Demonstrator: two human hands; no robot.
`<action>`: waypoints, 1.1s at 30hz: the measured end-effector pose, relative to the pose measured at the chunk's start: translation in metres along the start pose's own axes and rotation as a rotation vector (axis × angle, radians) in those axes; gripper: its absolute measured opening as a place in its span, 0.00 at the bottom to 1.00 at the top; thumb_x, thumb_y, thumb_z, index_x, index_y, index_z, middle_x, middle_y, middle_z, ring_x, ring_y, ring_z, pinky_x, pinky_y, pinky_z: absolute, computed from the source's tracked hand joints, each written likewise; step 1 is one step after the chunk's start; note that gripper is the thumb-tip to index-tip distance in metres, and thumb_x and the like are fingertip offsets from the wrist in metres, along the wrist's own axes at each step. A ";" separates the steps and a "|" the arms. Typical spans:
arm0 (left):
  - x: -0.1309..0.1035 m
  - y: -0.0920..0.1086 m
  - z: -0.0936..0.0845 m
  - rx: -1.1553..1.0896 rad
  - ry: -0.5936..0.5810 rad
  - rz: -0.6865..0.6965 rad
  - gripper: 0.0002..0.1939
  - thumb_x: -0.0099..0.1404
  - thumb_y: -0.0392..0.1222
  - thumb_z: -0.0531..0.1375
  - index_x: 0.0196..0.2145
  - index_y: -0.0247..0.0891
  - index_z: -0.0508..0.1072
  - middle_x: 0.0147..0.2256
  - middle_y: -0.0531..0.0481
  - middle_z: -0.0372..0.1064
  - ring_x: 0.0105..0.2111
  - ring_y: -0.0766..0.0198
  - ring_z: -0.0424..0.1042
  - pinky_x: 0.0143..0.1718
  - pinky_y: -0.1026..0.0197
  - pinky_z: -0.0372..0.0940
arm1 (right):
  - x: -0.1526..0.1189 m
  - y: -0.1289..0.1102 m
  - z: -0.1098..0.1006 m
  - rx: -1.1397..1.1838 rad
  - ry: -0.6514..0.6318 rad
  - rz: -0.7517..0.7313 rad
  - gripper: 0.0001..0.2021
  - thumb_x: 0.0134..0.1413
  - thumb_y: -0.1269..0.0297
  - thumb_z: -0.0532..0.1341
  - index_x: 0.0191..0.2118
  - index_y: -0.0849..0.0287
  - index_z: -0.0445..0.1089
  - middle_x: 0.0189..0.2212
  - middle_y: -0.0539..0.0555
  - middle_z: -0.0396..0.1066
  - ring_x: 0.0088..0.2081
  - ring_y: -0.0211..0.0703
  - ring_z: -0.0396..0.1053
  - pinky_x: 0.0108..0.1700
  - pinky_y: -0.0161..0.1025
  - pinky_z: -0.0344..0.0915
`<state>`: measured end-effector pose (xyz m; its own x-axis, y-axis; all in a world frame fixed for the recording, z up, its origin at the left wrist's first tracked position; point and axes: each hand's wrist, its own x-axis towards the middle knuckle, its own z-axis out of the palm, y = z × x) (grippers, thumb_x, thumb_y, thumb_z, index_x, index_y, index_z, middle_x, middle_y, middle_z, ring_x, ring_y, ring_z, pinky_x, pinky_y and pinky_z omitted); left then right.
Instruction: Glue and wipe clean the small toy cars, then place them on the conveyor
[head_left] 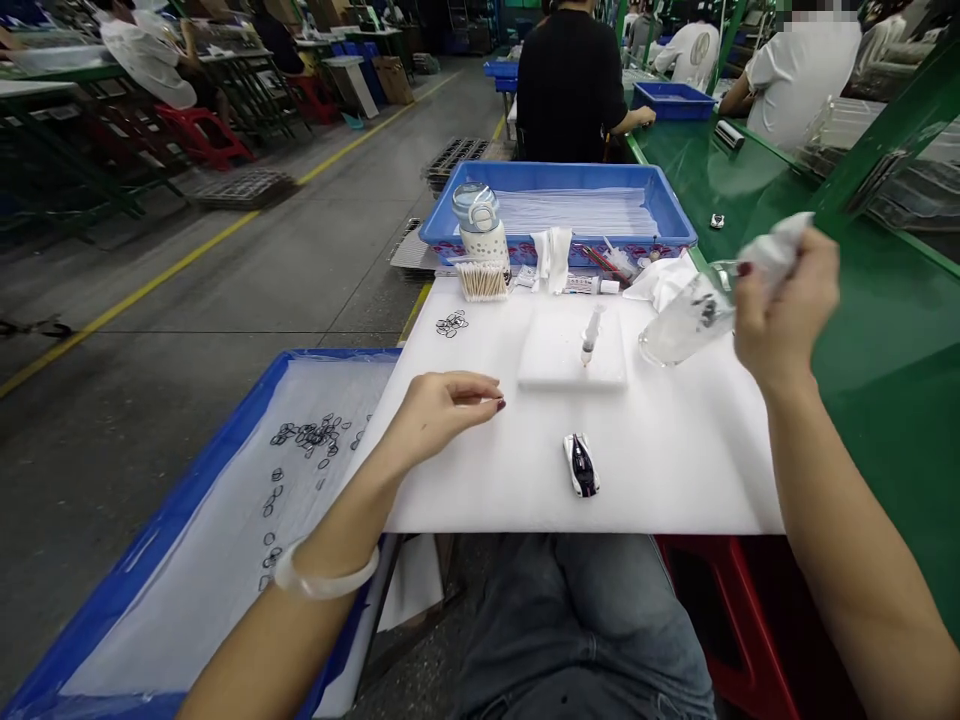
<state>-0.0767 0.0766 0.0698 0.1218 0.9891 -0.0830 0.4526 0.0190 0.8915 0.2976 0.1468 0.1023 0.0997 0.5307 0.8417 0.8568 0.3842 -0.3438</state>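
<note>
My left hand (450,410) hovers over the left part of the white board (480,480), its thumb and fingertips pressed together. Anything pinched there is too small to make out. At the right, my right hand (787,300) is closed round a crumpled white tissue (776,250), beside the mouth of a clear cup (679,325) with dark marks inside. Whether that hand touches the cup is unclear. A white and black toy car (582,466) lies near the board's front edge. Behind it, a syringe (591,338) rests on a white foam block (540,370).
Small black rings (451,323) lie at the board's left, more on a blue-edged tray (172,560). Cotton swabs (482,281), a bottle (480,225) and a tube (592,285) stand or lie before a blue bin (667,215). Another small car (717,221) sits on the green table (885,330).
</note>
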 end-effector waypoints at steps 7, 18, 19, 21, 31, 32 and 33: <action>0.025 -0.003 0.021 -0.194 -0.063 0.021 0.14 0.51 0.51 0.69 0.31 0.37 0.82 0.46 0.35 0.78 0.64 0.44 0.61 0.64 0.44 0.54 | 0.034 -0.028 0.020 0.682 0.130 0.236 0.14 0.59 0.59 0.59 0.28 0.54 0.52 0.33 0.55 0.70 0.35 0.40 0.69 0.42 0.43 0.66; 0.018 -0.003 0.037 -0.292 -0.118 0.010 0.16 0.49 0.50 0.71 0.33 0.36 0.82 0.56 0.31 0.70 0.68 0.45 0.53 0.66 0.45 0.51 | -0.052 -0.057 -0.026 0.560 -0.685 0.632 0.17 0.53 0.50 0.65 0.29 0.61 0.70 0.18 0.48 0.60 0.18 0.32 0.53 0.19 0.33 0.47; 0.018 -0.002 0.038 -0.293 -0.117 0.009 0.16 0.49 0.50 0.71 0.32 0.36 0.82 0.56 0.31 0.70 0.68 0.44 0.52 0.66 0.45 0.50 | -0.058 -0.054 -0.020 0.467 -0.746 0.637 0.17 0.53 0.50 0.64 0.29 0.61 0.69 0.18 0.48 0.60 0.19 0.33 0.55 0.20 0.33 0.49; 0.017 -0.001 0.039 -0.296 -0.101 0.006 0.16 0.49 0.50 0.71 0.32 0.36 0.82 0.56 0.31 0.70 0.68 0.44 0.51 0.66 0.44 0.50 | -0.068 -0.047 -0.007 0.333 -0.818 0.635 0.17 0.54 0.49 0.62 0.28 0.60 0.67 0.18 0.48 0.61 0.20 0.34 0.57 0.23 0.34 0.51; 0.027 0.001 0.046 -0.316 -0.064 -0.003 0.13 0.50 0.49 0.70 0.31 0.39 0.81 0.45 0.38 0.78 0.68 0.47 0.53 0.68 0.44 0.45 | -0.087 -0.045 0.006 0.325 -0.872 0.661 0.17 0.55 0.48 0.57 0.31 0.58 0.65 0.22 0.47 0.61 0.22 0.36 0.60 0.28 0.37 0.57; 0.028 0.002 0.047 -0.307 -0.064 -0.004 0.12 0.50 0.49 0.70 0.31 0.39 0.81 0.45 0.38 0.79 0.68 0.47 0.53 0.68 0.45 0.45 | -0.087 -0.044 0.007 0.318 -0.864 0.663 0.16 0.55 0.48 0.57 0.31 0.58 0.65 0.23 0.47 0.61 0.23 0.36 0.60 0.29 0.37 0.57; 0.029 0.002 0.048 -0.297 -0.063 -0.006 0.12 0.50 0.49 0.70 0.30 0.39 0.81 0.45 0.38 0.78 0.68 0.46 0.53 0.68 0.45 0.45 | -0.087 -0.044 0.008 0.310 -0.855 0.664 0.16 0.55 0.49 0.57 0.31 0.58 0.66 0.23 0.47 0.62 0.23 0.37 0.61 0.29 0.37 0.57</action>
<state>-0.0298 0.0982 0.0478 0.1783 0.9781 -0.1076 0.1764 0.0758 0.9814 0.2477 0.0896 0.0407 0.0074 0.9977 -0.0675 0.5885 -0.0589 -0.8063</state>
